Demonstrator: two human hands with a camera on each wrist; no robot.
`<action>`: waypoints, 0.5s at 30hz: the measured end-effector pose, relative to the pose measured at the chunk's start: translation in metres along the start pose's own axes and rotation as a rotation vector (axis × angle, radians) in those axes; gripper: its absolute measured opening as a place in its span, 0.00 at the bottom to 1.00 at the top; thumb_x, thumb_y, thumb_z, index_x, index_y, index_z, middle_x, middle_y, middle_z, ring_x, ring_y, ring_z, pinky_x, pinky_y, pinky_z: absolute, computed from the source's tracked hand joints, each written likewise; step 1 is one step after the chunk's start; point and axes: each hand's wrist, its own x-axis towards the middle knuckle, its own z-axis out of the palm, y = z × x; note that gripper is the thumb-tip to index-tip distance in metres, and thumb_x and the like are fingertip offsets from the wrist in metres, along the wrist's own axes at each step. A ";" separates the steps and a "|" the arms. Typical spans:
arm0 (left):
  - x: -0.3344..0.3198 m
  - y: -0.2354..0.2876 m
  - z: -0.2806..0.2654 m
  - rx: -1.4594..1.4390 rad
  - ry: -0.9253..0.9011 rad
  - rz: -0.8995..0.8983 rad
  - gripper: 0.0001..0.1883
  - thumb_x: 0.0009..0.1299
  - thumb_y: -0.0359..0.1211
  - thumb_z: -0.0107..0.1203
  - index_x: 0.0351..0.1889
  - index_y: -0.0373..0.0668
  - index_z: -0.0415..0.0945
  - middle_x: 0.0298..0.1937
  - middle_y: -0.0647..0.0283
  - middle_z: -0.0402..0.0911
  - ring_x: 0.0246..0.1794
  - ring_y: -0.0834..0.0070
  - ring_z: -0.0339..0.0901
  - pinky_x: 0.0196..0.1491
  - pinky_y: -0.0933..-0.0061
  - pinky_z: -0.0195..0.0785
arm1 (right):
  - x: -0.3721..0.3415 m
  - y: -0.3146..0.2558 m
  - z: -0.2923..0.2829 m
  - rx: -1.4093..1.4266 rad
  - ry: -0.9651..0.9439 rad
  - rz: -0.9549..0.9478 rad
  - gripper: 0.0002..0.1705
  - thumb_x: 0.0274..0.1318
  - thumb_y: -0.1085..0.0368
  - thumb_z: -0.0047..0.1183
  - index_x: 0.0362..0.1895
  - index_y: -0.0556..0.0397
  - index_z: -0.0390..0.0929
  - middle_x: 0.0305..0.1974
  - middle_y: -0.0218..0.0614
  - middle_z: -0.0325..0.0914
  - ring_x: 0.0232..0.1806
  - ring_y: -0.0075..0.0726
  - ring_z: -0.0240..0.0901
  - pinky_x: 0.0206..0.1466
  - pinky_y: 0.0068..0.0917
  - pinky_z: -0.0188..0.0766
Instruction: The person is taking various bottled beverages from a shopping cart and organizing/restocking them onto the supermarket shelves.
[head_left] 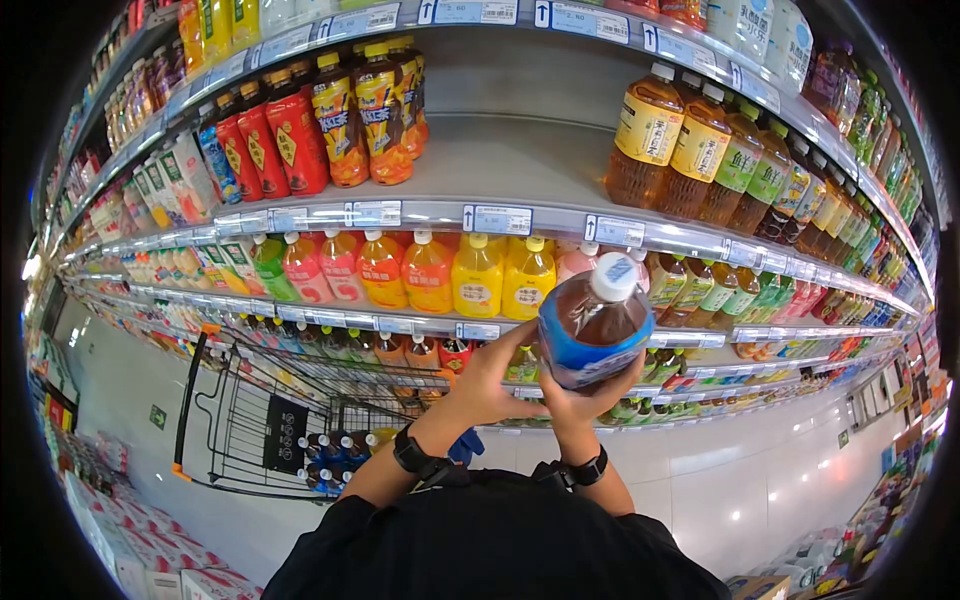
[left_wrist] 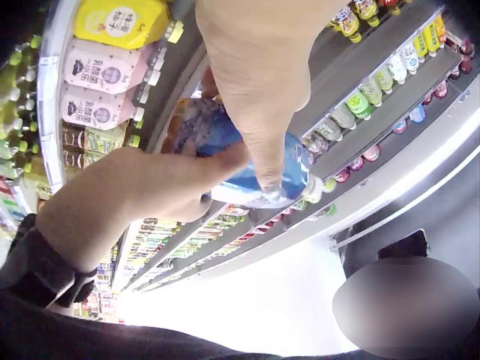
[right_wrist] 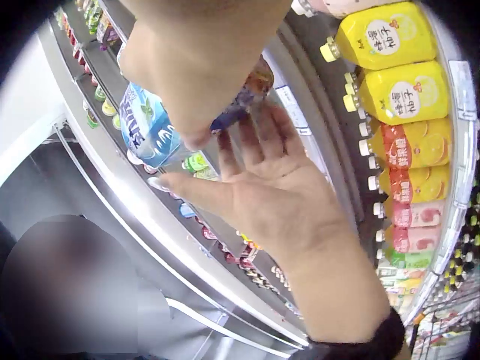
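"Shelves (head_left: 510,130) of drinks, then a cart (head_left: 287,432) lower left. And the bottle (head_left: 594,340)?"

"Blue label, raised before the shelves, tilted, white cap (head_left: 614,277) uppermost."

"Hands?"

"Right hand (head_left: 592,402) curls round it. Left hand (head_left: 488,380) is open, fingers spread beside it; I can't tell if they touch."

Glossy clear plastic bottle (head_left: 592,325) (smooth)

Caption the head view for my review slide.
The right hand grips a blue-labelled bottle before shelves of drinks, with a shopping cart holding more bottles alongside.
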 end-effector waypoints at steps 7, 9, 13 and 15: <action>0.000 -0.021 0.033 -0.066 0.129 -0.049 0.57 0.44 0.42 0.73 0.65 0.34 0.44 0.59 0.44 0.64 0.59 0.57 0.66 0.58 0.61 0.61 | -0.014 0.022 -0.007 -0.330 0.033 -0.280 0.55 0.33 0.45 0.66 0.60 0.62 0.53 0.54 0.53 0.57 0.55 0.55 0.57 0.58 0.49 0.54; -0.002 -0.028 0.038 -0.184 0.163 -0.099 0.56 0.43 0.39 0.74 0.64 0.34 0.46 0.58 0.50 0.66 0.57 0.62 0.67 0.58 0.62 0.62 | -0.018 0.028 -0.009 -0.362 -0.001 -0.334 0.50 0.38 0.45 0.62 0.59 0.62 0.54 0.54 0.53 0.57 0.55 0.55 0.57 0.58 0.51 0.54; -0.011 -0.033 0.037 -0.325 0.224 -0.156 0.49 0.42 0.37 0.75 0.60 0.37 0.56 0.57 0.56 0.67 0.56 0.68 0.68 0.58 0.63 0.62 | -0.019 0.029 -0.004 -0.288 -0.045 -0.417 0.43 0.42 0.47 0.59 0.57 0.58 0.55 0.52 0.51 0.58 0.55 0.57 0.57 0.59 0.54 0.54; -0.012 -0.031 0.029 -0.128 0.299 0.015 0.49 0.41 0.33 0.74 0.60 0.37 0.55 0.60 0.55 0.63 0.59 0.66 0.66 0.60 0.64 0.61 | -0.019 0.028 0.000 -0.250 -0.106 -0.417 0.50 0.41 0.51 0.63 0.62 0.56 0.47 0.57 0.54 0.55 0.58 0.55 0.56 0.59 0.49 0.54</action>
